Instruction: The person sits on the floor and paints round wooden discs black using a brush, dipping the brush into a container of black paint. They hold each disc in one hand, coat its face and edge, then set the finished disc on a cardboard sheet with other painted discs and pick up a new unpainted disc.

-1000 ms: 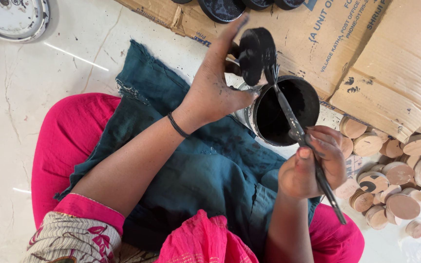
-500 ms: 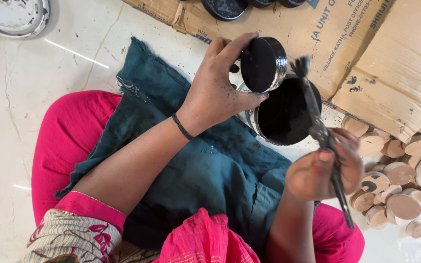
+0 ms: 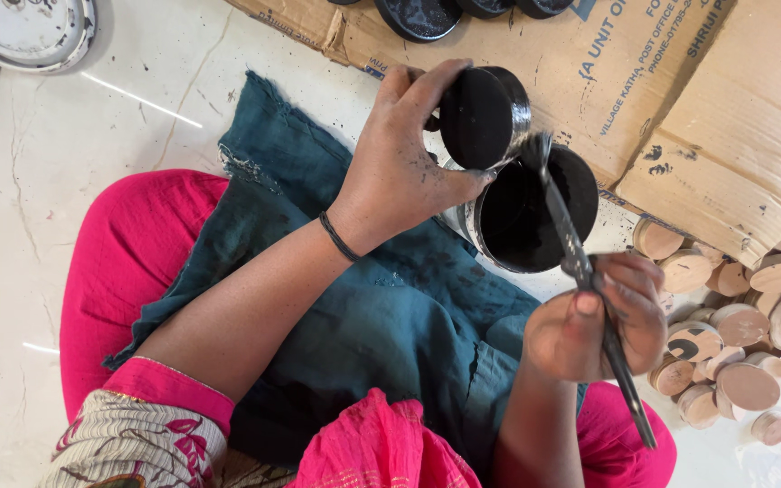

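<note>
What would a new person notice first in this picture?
First, the left hand at the centre, holding up a round black-painted disc by its edge. Just right of it, the right hand holds a thin paintbrush, its bristles meeting the disc's lower edge above an open tin of black paint. At the far right lies a heap of unpainted wooden discs beside cardboard boxes.

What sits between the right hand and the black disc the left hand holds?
In the head view, the paintbrush spans it: gripped by the right hand, bristles at the black disc in the left hand. The paint tin sits beneath.
</note>
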Demonstrator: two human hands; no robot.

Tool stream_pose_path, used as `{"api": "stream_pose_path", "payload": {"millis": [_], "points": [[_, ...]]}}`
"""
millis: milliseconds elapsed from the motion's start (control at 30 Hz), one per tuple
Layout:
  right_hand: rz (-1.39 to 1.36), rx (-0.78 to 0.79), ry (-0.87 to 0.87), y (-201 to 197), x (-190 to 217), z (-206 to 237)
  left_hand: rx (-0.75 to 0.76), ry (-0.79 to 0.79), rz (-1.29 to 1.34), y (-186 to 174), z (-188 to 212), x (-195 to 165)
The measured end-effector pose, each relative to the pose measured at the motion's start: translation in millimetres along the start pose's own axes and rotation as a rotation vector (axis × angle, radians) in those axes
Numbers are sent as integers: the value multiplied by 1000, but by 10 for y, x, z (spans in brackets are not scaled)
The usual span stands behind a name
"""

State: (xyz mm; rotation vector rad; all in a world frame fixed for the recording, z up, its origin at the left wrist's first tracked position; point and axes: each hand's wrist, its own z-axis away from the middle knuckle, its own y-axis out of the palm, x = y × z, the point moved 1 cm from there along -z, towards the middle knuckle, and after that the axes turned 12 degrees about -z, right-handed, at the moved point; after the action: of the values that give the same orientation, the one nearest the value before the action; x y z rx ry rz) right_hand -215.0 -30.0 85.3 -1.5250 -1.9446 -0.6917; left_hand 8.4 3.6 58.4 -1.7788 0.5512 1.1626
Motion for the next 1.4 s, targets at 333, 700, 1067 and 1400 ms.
{"api": "stream_pose_path", "payload": {"millis": [333,700,1067,1400], "points": [[27,49,36,-59,-22,44,-60,54,-101,-15,-13,33],[29,117,127,23,-19,127,-47,1,9,32,11,60],[-21,89,170,7,-4,94,57,65,172,184,43,215],[-49,62,208,-36,-8,79,47,50,26,98,-1,194]]}}
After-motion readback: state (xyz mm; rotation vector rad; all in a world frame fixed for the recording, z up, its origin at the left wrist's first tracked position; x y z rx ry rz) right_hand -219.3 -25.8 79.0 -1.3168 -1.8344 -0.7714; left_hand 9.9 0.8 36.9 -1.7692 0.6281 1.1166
